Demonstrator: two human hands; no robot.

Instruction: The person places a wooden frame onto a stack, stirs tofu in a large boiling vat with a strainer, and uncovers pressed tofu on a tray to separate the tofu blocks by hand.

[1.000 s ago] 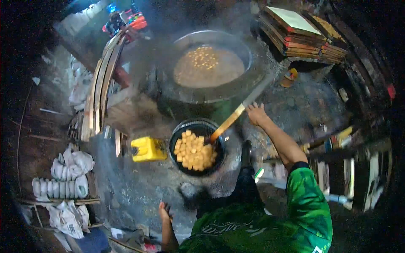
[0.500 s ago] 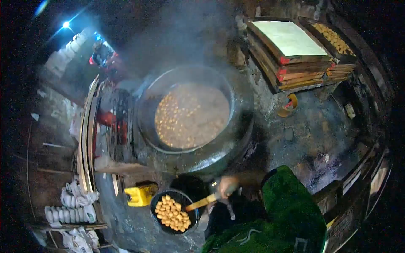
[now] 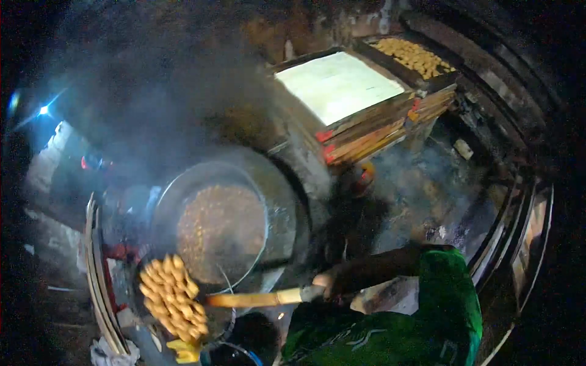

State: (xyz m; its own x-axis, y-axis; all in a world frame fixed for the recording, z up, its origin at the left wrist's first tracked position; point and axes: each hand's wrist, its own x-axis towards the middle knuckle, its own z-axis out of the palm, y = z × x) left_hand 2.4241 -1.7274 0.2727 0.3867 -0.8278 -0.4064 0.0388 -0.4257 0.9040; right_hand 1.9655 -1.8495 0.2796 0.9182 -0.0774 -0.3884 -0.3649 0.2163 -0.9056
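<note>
Golden pieces (image 3: 170, 296) in scoop (image 3: 218, 316), liquid (image 3: 232, 219) in vat (image 3: 282, 210)

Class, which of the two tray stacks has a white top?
The left stack, nearer the pot: white covers its top; the right stack carries golden pieces.

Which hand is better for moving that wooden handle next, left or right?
Probably the right hand: it is already at the end of the wooden handle and seems to grip it, with the golden pieces at the far end. The left hand can't be seen.
</note>
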